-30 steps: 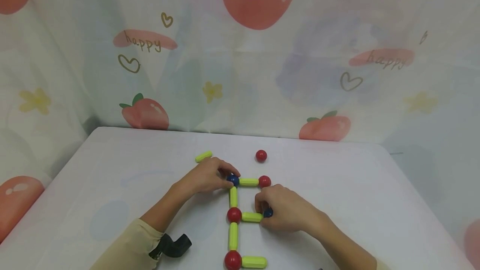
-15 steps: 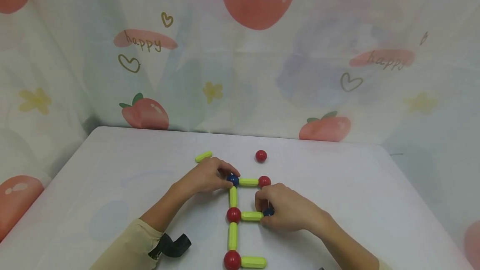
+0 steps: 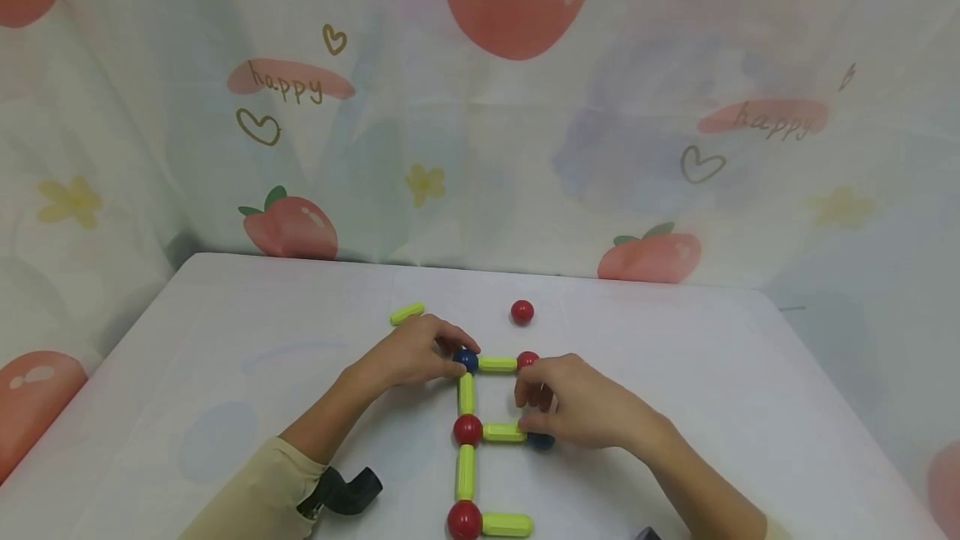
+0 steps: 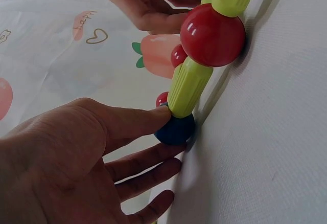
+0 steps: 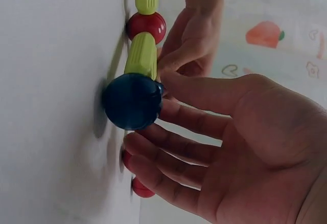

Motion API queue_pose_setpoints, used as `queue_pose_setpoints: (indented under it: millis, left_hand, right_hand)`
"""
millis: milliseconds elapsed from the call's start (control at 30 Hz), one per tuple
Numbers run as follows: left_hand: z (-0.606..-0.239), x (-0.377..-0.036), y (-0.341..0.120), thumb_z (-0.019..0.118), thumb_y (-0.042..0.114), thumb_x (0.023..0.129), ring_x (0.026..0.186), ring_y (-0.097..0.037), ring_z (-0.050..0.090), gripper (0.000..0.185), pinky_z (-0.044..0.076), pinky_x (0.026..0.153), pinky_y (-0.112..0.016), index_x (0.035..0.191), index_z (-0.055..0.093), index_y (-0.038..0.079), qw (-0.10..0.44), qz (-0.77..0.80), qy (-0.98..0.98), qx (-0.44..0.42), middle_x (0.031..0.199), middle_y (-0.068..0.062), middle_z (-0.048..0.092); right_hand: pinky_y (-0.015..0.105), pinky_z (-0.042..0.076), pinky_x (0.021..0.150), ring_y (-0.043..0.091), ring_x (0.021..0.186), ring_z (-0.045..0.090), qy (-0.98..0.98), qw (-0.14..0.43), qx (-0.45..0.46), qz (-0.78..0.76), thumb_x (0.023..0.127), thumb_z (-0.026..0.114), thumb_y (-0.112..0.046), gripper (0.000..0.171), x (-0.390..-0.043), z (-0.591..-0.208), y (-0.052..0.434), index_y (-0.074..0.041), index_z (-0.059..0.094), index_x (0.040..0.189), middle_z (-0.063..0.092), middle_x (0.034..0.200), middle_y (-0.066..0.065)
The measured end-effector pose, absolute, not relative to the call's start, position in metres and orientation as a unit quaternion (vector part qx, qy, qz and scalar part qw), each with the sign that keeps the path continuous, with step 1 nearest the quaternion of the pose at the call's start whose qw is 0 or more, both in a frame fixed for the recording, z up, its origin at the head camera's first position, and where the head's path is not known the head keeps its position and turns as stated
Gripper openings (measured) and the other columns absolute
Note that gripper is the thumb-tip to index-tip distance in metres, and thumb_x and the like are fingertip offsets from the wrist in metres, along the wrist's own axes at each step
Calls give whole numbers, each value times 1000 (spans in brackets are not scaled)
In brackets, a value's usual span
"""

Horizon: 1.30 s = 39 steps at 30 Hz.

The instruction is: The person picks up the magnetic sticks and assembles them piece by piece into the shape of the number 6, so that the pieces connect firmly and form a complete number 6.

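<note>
Yellow-green rods and red and blue balls lie joined in an E-like figure [image 3: 467, 394] on the white table [image 3: 675, 357]. My left hand [image 3: 456, 357] pinches the top-left blue ball [image 3: 467, 360] [image 4: 174, 128] between thumb and forefinger, its other fingers lying straight beside it. My right hand [image 3: 527, 408] [image 5: 162, 112] hovers over the middle arm. Its thumb touches the second blue ball [image 3: 542, 440] [image 5: 133, 101] at the end of the middle rod [image 3: 503, 432], and its fingers are loose and spread. A red ball [image 3: 528, 359] ends the top arm.
A loose red ball [image 3: 522, 312] and a loose yellow-green rod [image 3: 407, 312] lie just beyond the figure. A printed curtain [image 3: 480, 148] closes off the back and sides. The figure's bottom red ball [image 3: 464, 520] sits near the table's front edge.
My right hand has let go of the middle arm's blue ball and risen slightly away from me, so the ball now shows. The left hand has stayed put.
</note>
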<state>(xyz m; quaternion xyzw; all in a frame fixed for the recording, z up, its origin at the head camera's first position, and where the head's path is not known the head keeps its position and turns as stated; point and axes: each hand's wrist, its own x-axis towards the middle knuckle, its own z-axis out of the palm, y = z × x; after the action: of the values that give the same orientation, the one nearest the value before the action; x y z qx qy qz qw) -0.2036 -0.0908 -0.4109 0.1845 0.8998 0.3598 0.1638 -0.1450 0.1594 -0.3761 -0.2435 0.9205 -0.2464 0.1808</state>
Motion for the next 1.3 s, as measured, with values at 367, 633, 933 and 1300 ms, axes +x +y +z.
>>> queue_pose_setpoints:
  millis: [367,633,933,1300]
  left_hand:
    - [-411,-205,-90,81,15,90,99,-16,59,28,57,82,-28,117,80,24,163,352,903,182,104,4,71]
    - [-411,-206,-90,81,14,90,98,-16,59,28,55,80,-28,116,80,23,160,351,903,188,103,5,71]
    - [-410,-205,-89,81,15,90,100,-16,59,28,56,83,-29,116,80,24,160,348,905,182,104,4,71]
    - [-408,-204,-93,81,14,91,98,-17,59,29,56,78,-27,119,78,22,173,348,899,201,104,4,70]
  right_hand:
    - [23,54,72,12,85,62,939,59,-186,-283,89,80,-6,19,-160,-380,166,-18,75,103,69,93,-8]
    - [27,58,76,16,94,65,946,43,-152,-283,89,79,-5,27,-166,-388,169,-16,76,113,72,106,-2]
    - [35,62,85,16,97,68,943,50,-148,-294,90,78,-4,25,-172,-396,169,-17,76,112,73,104,-4]
    - [35,62,85,16,96,68,942,60,-131,-304,90,79,-5,24,-172,-397,166,-17,76,110,73,103,-3]
